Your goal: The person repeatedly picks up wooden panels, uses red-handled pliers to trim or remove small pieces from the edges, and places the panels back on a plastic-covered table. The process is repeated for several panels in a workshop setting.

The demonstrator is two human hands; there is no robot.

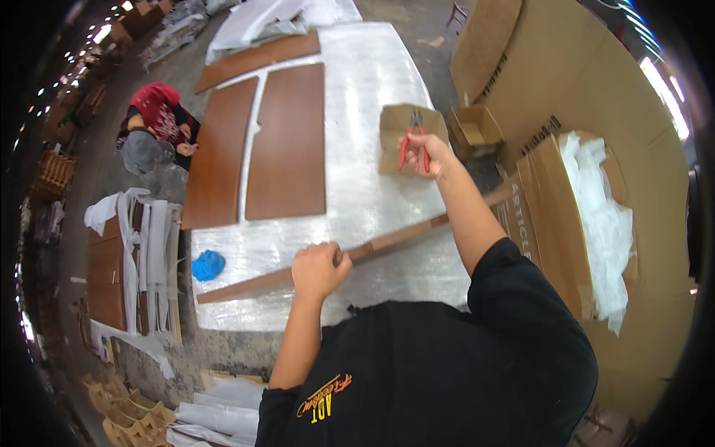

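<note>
My left hand point(317, 271) is closed round a long, narrow brown wooden rail point(398, 236), which slants across the near part of the wrapped table. The rail's left end tapers; its right end runs behind my right forearm. In my right hand point(432, 155) is a pair of pliers point(416, 124) with red handles, jaws pointing away from me. The handles are spread apart. Beneath the pliers lies a piece of brown cardboard or a shallow open box point(392, 128); I cannot tell which.
Brown wooden panels point(287, 149) lie on the plastic-covered table point(365, 82). A crumpled blue item point(208, 265) sits at its left edge. Beyond that edge crouches a person in red point(158, 112). At right stand cardboard boxes point(547, 216) with white wrapping point(596, 216).
</note>
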